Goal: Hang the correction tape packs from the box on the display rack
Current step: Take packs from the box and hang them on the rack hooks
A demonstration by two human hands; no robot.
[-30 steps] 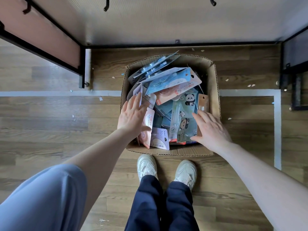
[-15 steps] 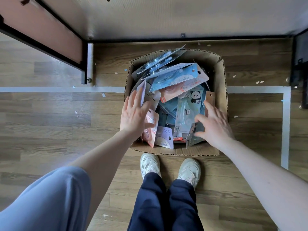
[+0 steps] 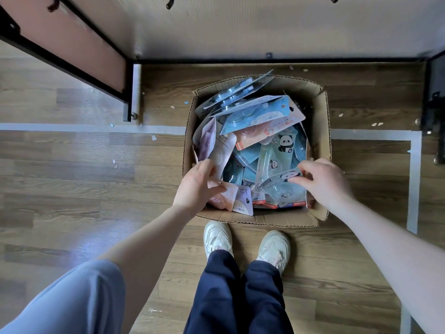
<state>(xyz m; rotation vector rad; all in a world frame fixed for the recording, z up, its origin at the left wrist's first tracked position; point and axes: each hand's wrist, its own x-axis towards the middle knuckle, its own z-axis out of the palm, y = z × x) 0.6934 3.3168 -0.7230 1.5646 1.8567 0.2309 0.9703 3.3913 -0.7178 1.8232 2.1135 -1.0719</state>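
Note:
An open cardboard box [image 3: 319,131] stands on the floor in front of my feet, full of loose correction tape packs in blue, pink and white. My right hand [image 3: 325,182] pinches a blue panda pack [image 3: 280,180] at the box's near right, lifted a little above the pile. My left hand [image 3: 197,186] reaches into the near left corner, its thumb and fingers round a pink pack [image 3: 227,197]. The display rack's white back panel [image 3: 240,27] rises behind the box, with black hooks [image 3: 169,3] at the top edge.
Black rack frame posts stand at the left [image 3: 127,92] and the right [image 3: 431,102] of the box. White tape lines [image 3: 414,174] mark the wooden floor. My white shoes [image 3: 218,237] sit just behind the box. Paper scraps lie on the floor.
My right hand has drawn a blue panda pack up from the pile and now pinches it. My left hand has slid nearer to me and closed on a pink pack.

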